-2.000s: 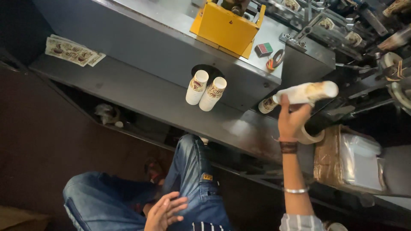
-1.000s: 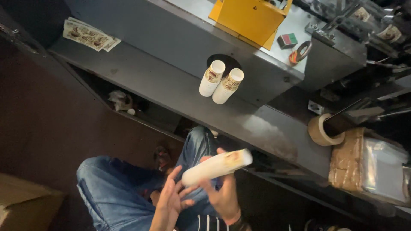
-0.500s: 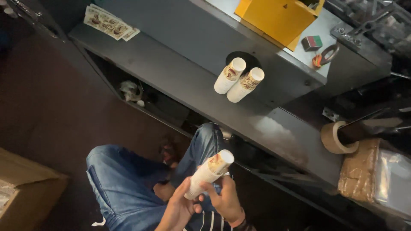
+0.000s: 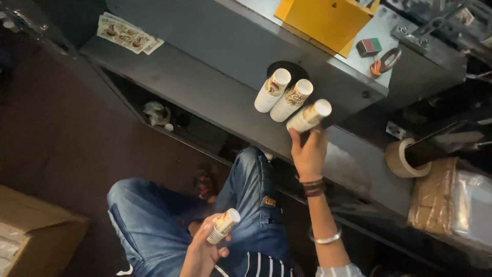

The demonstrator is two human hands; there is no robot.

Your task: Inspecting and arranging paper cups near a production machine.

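My right hand [image 4: 309, 153] is raised over the grey metal shelf [image 4: 205, 97] and grips a stack of printed paper cups [image 4: 309, 116], holding it just right of two other cup stacks [image 4: 283, 94] that stand side by side on the shelf. My left hand [image 4: 204, 250] stays low over my lap in blue jeans [image 4: 154, 225] and holds a shorter stack of the same cups [image 4: 223, 225].
A yellow box [image 4: 328, 20], a small red-and-green block [image 4: 369, 46] and scissors [image 4: 385, 60] lie on the upper surface. Printed flat sheets [image 4: 128, 35] lie far left. A tape roll [image 4: 402, 159] and wrapped bundles [image 4: 451, 200] are at right, a cardboard box [image 4: 36, 236] at bottom left.
The long cup stack held in both hands has been split. My right hand rose with one part to the shelf beside the two stacks; my left hand keeps the shorter part.
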